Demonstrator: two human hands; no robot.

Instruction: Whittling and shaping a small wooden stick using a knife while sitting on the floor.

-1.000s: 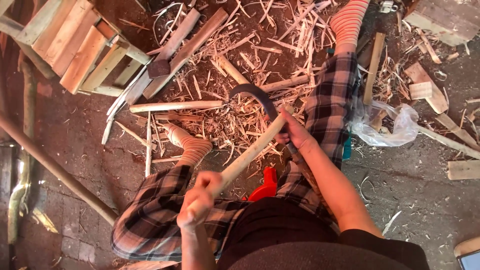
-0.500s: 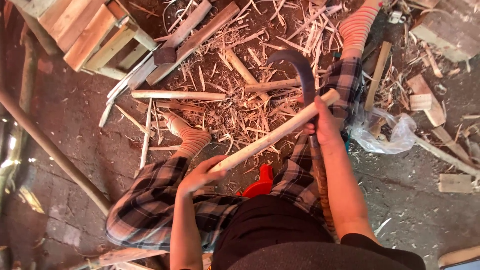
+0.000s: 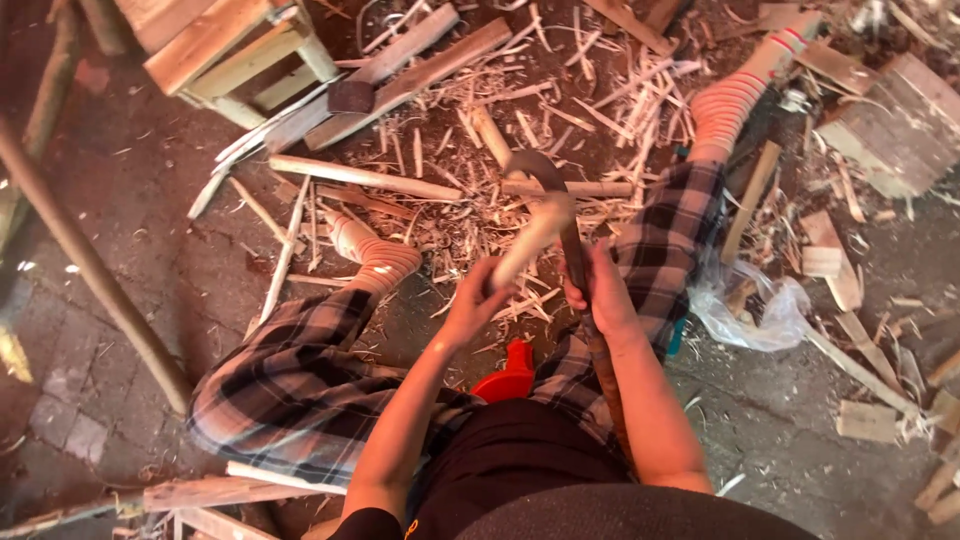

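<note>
Wood was everywhere in the head view. Nearest, at six o'clock, sat the person's dark top, with a red object between plaid-trousered knees. Just above, toward twelve o'clock, the left hand had its grip closed around the near end of a pale peeled stick; the right hand, at about three o'clock from it, had its grip closed on the handle of a curved-bladed knife whose dark hook arched over the stick's far end.

Half a second before, the stick lay long and slanted across the lap with the hands well apart; here it pointed nearly away from the camera (foreshortened, so its length was hard to read), and the two hands had drawn close together. I judged that the blade had been brought back onto the wood for a fresh shaving stroke.

Farther out, shavings littered the floor between the striped-socked feet. A clear plastic bag lay at three o'clock, a long pole at nine, and a small wooden stool at eleven.
</note>
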